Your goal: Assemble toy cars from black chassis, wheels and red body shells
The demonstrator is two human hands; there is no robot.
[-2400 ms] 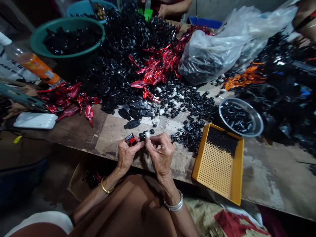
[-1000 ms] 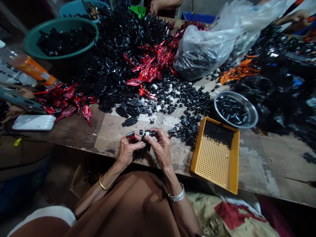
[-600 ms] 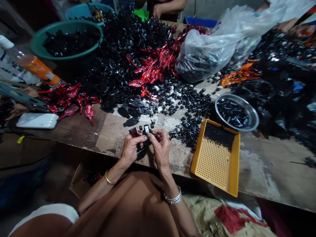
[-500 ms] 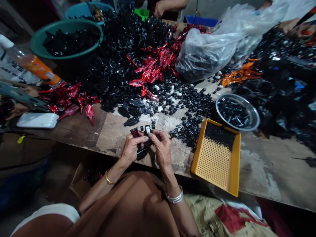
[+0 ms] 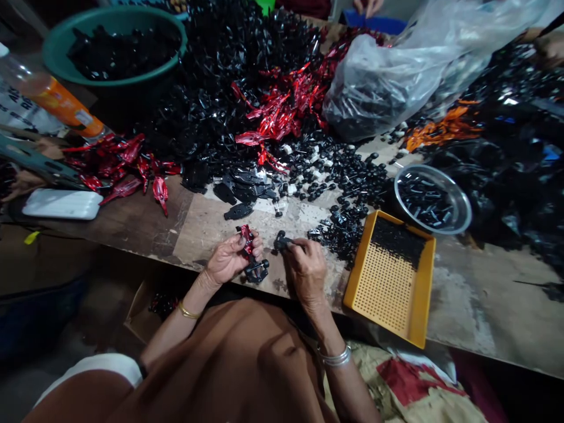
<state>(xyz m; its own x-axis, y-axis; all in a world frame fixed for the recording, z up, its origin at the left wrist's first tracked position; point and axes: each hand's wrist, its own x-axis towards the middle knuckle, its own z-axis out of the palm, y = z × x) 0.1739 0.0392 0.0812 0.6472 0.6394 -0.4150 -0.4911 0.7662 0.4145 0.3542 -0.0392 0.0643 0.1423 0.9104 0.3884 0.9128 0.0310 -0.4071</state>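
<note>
The left hand (image 5: 229,259) curls around a red-and-black plastic part (image 5: 247,241), with a black wheeled piece (image 5: 256,271) joined beneath it; the right hand (image 5: 306,271) pinches a small black plastic piece (image 5: 282,242) just above the worn wooden table (image 5: 211,232); a yellow perforated tray (image 5: 388,288) sits beside it; a steel bowl (image 5: 432,200) and a clear plastic bag (image 5: 374,88) lie farther off.

worn wooden table (image 5: 489,317), top scarred, paint patchy; grey floor (image 5: 17,390) below; cardboard box (image 5: 138,320) underneath, near dark blue tub (image 5: 35,317); light dim.
</note>
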